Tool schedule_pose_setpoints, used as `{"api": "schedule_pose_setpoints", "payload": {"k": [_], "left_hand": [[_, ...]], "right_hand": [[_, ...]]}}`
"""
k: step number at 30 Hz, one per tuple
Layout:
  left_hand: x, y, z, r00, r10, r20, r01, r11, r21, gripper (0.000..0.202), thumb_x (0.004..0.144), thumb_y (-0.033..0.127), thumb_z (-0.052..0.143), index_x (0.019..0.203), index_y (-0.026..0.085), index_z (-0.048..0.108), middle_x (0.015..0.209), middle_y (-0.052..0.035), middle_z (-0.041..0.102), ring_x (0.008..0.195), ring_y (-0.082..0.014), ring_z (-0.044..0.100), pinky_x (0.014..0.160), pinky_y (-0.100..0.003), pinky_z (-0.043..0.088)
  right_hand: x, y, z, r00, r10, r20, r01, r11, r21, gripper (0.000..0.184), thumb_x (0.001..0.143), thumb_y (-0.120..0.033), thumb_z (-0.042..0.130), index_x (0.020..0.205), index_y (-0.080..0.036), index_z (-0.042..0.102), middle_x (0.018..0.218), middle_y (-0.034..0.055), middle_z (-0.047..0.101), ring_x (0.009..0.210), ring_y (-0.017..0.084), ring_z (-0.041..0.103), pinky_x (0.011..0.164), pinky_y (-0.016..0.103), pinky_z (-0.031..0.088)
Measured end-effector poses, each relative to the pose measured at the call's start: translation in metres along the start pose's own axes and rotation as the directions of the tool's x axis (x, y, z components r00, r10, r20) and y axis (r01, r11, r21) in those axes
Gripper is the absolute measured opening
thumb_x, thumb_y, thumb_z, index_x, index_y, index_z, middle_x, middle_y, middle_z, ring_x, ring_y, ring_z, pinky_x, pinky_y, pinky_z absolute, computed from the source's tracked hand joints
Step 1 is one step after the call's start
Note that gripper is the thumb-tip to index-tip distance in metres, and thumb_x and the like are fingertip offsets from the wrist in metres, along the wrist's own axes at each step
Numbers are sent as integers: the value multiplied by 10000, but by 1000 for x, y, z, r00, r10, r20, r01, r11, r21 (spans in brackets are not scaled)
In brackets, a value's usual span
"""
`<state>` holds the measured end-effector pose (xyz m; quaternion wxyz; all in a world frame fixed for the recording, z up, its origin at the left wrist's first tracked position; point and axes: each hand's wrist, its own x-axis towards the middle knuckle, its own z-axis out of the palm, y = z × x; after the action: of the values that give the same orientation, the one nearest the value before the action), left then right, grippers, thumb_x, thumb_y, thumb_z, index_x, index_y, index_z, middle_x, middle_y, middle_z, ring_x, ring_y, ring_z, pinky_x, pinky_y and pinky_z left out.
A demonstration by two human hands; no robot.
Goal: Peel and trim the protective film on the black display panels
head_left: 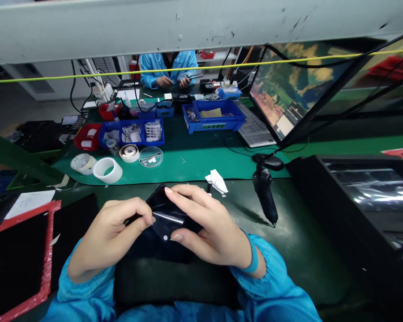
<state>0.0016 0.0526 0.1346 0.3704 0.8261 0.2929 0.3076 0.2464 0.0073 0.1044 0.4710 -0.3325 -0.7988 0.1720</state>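
Both hands meet over a small glossy black device (pixel 166 217) just above the dark green bench. My left hand (pixel 112 232) is curled, thumb and forefinger pinched on the device's left edge, where a thin shiny film shows. My right hand (pixel 206 228) wraps the device from the right, fingers laid across its top and thumb beneath it. Both wrists wear bright blue sleeves. A crumpled scrap of white paper (pixel 217 181) lies just beyond the hands.
A black handheld tool (pixel 265 194) on a cable hangs right of the hands. Tape rolls (pixel 107 170), a clear dish (pixel 151 156), blue bins (pixel 215 117) and red bins (pixel 86 136) stand behind. Keyboard (pixel 253 127) and monitor (pixel 289 89) are right; a red-edged black tray (pixel 23 264) left. A person in blue (pixel 169 67) works opposite.
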Motion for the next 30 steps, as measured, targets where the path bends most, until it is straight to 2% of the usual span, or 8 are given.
{"api": "schedule_pose_setpoints", "payload": {"k": [4, 9, 16, 24, 27, 30], "left_hand": [[1, 1, 0, 1000, 8, 9, -8, 1000, 9, 220, 1021, 60, 589, 904, 233, 658, 746, 96, 655, 655, -41, 589, 631, -145, 426], [0, 0, 0, 1000, -21, -7, 21, 999, -27, 206, 1032, 84, 594, 914, 238, 667, 761, 91, 665, 666, -47, 602, 631, -151, 435], [1, 1, 0, 1000, -17, 2, 17, 1000, -7, 216, 1030, 78, 589, 898, 237, 653, 756, 104, 656, 665, -36, 589, 635, -132, 428], [2, 2, 0, 1000, -27, 8, 27, 1000, 1, 222, 1025, 88, 582, 873, 231, 657, 731, 98, 651, 640, -42, 575, 611, -141, 415], [3, -1, 1, 998, -65, 1, 65, 998, -24, 210, 1016, 107, 597, 863, 228, 673, 729, 85, 658, 633, -51, 569, 592, -147, 412], [5, -2, 0, 992, -128, -3, 128, 988, -86, 194, 993, 124, 625, 835, 219, 683, 706, 68, 653, 624, -65, 563, 576, -149, 418]], "right_hand": [[-1, 1, 3, 1000, 13, 3, -13, 1000, -23, 623, 1070, -441, 624, 1624, -216, 453, 1369, 144, 608, 1219, 229, 654, 1016, 336, 594], [0, 1, 0, 1000, -29, -11, 29, 1000, 2, 522, 1088, -391, 598, 1568, -201, 518, 1450, 152, 588, 1358, 223, 600, 1148, 319, 524], [0, 2, 1, 1000, 1, 18, 0, 1000, -28, 619, 1086, -414, 596, 1652, -251, 406, 1446, 143, 587, 1334, 240, 612, 1106, 356, 564], [0, 2, 4, 999, 35, 24, -36, 999, 9, 648, 1092, -475, 568, 1675, -268, 373, 1391, 133, 611, 1276, 245, 637, 1066, 378, 581], [-1, 5, 3, 992, 124, -39, -125, 992, -32, 639, 1100, -472, 551, 1679, -281, 358, 1362, 127, 646, 1188, 245, 675, 1013, 403, 606], [-2, 9, -1, 953, 260, -157, -268, 963, -32, 564, 1123, -406, 512, 1661, -292, 388, 1298, 111, 678, 993, 196, 715, 914, 375, 631]]}}
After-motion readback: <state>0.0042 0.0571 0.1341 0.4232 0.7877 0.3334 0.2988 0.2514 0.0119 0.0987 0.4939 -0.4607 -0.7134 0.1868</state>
